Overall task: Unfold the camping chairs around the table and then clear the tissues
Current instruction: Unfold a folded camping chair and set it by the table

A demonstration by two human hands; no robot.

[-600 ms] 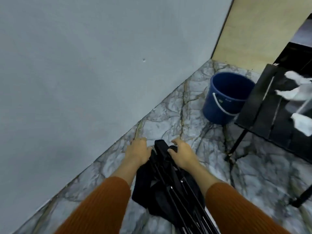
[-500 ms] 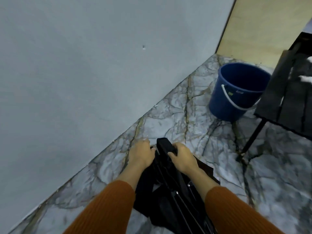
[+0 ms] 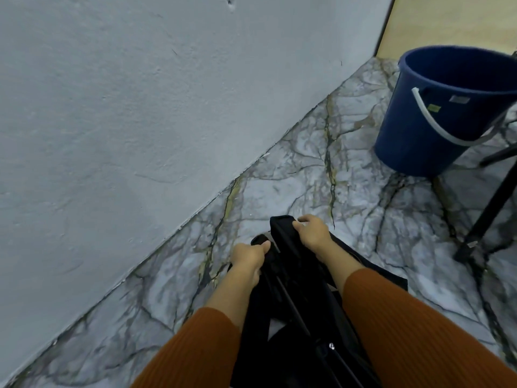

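Observation:
A folded black camping chair [image 3: 296, 298], fabric bunched around thin black poles, stands on the marble floor between my forearms. My left hand [image 3: 247, 257] grips the left top corner of the chair. My right hand [image 3: 313, 232] grips the right top corner, fingers curled over the fabric edge. The two corners sit close together. The table top and the tissues are out of view; only black table legs [image 3: 486, 217] show at the right edge.
A blue bucket [image 3: 436, 116] with a white handle stands on the floor at the upper right, beside the table legs. A grey wall [image 3: 140, 107] runs diagonally along the left. A tan panel [image 3: 453, 21] fills the top right corner.
The view has swung left and down, so the table top and tissues left the frame. My hands keep their grip on the chair corners, the right one now a little farther forward.

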